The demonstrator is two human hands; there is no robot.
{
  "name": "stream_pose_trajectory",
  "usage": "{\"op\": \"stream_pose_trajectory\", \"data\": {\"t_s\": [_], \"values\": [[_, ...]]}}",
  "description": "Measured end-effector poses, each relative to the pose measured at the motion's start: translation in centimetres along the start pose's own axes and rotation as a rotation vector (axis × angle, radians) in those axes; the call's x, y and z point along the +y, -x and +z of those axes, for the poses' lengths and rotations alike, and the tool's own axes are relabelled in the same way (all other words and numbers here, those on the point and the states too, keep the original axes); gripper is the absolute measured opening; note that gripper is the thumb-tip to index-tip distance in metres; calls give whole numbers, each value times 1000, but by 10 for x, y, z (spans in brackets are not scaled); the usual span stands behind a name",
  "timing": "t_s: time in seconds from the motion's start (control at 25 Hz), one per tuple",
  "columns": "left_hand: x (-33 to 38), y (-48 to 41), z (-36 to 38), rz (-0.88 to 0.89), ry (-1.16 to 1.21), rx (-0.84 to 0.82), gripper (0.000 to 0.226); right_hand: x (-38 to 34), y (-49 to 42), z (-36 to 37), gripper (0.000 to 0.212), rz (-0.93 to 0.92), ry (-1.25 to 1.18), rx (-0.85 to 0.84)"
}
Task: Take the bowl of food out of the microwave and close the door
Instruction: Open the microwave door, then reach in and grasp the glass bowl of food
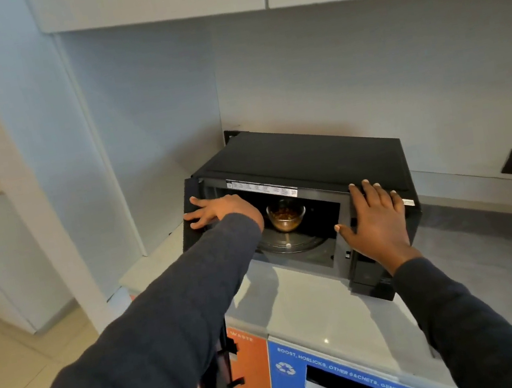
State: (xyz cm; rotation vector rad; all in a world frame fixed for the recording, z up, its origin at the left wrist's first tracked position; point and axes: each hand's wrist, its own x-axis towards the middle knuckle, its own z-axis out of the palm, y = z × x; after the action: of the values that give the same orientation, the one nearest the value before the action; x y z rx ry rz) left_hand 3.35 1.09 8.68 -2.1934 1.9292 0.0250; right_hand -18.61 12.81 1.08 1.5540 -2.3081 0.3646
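Bowl (286, 215) inside microwave (311, 163), between both hands.

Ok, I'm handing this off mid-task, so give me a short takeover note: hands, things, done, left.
Left hand: open, flat on the top edge of the open door, holding nothing.
Right hand: open, flat on the microwave control side, holding nothing.
Bowl of food: upright on the glass turntable inside.
Done: door is open.
Left: lift the bowl out, set it down, close the door.
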Motion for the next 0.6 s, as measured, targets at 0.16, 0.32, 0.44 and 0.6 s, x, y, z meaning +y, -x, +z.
{"op": "stream_pose_trajectory", "data": {"t_s": [0.16, 0.32, 0.44, 0.6], "values": [[-16, -15, 6, -82, 2, 38, 65, -1, 1, -3, 91, 7, -6, -13], [-30, -33, 26, -88, -72, 79, 56, -4, 1, -6, 92, 11, -4, -23], [-39, -46, 38, -79, -152, 120, 57, -5, -1, -8, 94, 19, -9, -40], [-50, -53, 52, -55, -216, 180, 61, -5, -1, -6, 96, 41, -16, -39]]}}
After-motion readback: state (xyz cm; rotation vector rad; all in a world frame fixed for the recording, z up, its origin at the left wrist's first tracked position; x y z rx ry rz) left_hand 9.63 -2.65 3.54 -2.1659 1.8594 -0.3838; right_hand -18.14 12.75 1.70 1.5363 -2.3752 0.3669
